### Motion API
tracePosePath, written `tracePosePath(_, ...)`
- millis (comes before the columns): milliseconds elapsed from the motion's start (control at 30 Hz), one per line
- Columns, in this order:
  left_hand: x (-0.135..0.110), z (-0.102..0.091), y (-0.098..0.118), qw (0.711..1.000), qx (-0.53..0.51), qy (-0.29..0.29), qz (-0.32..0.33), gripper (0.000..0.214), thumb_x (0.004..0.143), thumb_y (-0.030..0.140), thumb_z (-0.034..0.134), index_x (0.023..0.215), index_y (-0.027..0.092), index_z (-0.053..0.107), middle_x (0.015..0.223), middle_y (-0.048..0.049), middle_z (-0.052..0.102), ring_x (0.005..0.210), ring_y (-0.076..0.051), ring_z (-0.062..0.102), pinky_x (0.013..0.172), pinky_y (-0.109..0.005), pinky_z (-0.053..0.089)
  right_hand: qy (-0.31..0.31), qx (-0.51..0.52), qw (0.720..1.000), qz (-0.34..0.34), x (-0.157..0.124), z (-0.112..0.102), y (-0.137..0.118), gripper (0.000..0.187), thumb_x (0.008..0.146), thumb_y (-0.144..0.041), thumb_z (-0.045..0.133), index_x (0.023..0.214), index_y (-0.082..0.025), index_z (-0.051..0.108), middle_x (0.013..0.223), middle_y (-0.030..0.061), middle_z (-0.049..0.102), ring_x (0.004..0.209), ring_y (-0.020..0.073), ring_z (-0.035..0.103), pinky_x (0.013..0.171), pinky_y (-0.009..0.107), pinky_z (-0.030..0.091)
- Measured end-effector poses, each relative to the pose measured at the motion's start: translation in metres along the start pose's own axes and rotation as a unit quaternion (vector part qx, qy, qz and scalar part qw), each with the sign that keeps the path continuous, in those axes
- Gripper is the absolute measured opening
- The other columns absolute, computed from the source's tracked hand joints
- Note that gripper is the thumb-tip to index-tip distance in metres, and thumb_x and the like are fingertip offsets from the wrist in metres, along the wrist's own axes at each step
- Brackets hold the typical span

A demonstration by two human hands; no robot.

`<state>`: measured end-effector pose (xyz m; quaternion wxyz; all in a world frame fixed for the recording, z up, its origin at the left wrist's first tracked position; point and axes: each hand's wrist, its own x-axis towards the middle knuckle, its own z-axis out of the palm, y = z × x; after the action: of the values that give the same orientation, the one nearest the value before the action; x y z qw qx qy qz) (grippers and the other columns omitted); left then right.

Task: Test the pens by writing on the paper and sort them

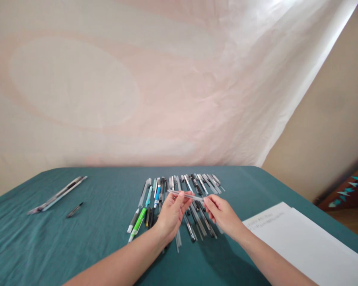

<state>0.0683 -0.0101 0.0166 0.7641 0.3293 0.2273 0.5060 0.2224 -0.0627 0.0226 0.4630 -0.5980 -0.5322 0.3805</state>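
Observation:
Both my hands hold one clear pen (pixel 186 195) level above a spread of several pens (pixel 179 200) on a teal tablecloth (pixel 101 242). My left hand (pixel 171 214) pinches the pen's left part with thumb and fingers. My right hand (pixel 222 212) pinches its right end. The pile under my hands includes a green pen (pixel 139 222), blue pens and several clear or black ones.
At the far left of the table lie two long pens side by side (pixel 58 194) and a short dark pen (pixel 74 209). A white sheet of paper (pixel 307 246) with some writing lies at the right. A pale cloth backdrop (pixel 137 79) hangs behind the table.

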Motion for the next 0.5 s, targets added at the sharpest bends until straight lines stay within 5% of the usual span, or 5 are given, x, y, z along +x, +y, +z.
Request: tracePosePath(500, -0.0004, -0.0007, 0.0006, 1.0, -0.012, 0.001, -0.001, 0.014, 0.075, 0.025, 0.062, 0.08, 0.015, 0.053, 0.09, -0.0064, 0.065, 0.088, -0.014, 0.06, 0.089, -0.03, 0.043, -0.047, 0.025, 0.998, 0.022, 0.0021, -0.0094, -0.0053, 0.041, 0.078, -0.054, 0.045, 0.075, -0.014, 0.055, 0.061, -0.0015, 0.053, 0.046, 0.0077, 0.045, 0.042, 0.02, 0.036)
